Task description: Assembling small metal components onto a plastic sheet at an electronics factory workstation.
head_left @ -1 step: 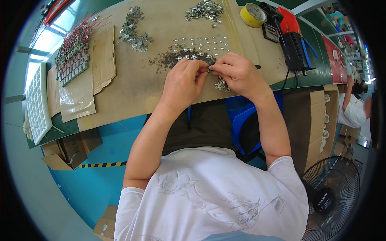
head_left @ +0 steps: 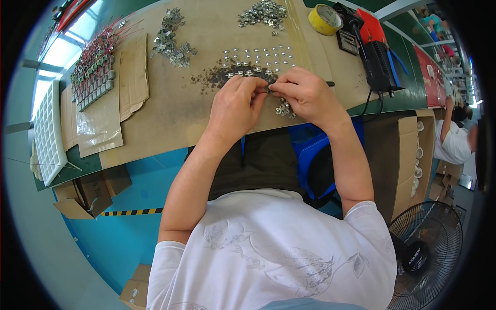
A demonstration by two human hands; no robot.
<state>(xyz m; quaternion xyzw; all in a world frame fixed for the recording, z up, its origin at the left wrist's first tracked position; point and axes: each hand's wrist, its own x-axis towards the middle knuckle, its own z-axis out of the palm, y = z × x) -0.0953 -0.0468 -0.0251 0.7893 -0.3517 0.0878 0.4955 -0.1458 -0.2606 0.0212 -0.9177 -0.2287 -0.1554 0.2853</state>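
My left hand [head_left: 235,107] and my right hand [head_left: 308,95] meet over the near part of the work surface, fingertips pinched together. Between them is a tiny metal piece [head_left: 268,89], mostly hidden by the fingers. Just below my right hand lies a small heap of shiny metal pieces [head_left: 284,109]. Beyond the hands, similar metal pieces [head_left: 257,56] stand in rows. Small dark brown parts [head_left: 209,78] are scattered left of these rows, partly behind my left hand.
Loose metal parts form a grey pile [head_left: 174,41] and another pile [head_left: 262,13] farther back. Red-wired components [head_left: 94,77] stand on cardboard at left, near a white grid tray [head_left: 50,132]. Yellow tape [head_left: 325,19] and a black soldering station [head_left: 381,64] sit at right.
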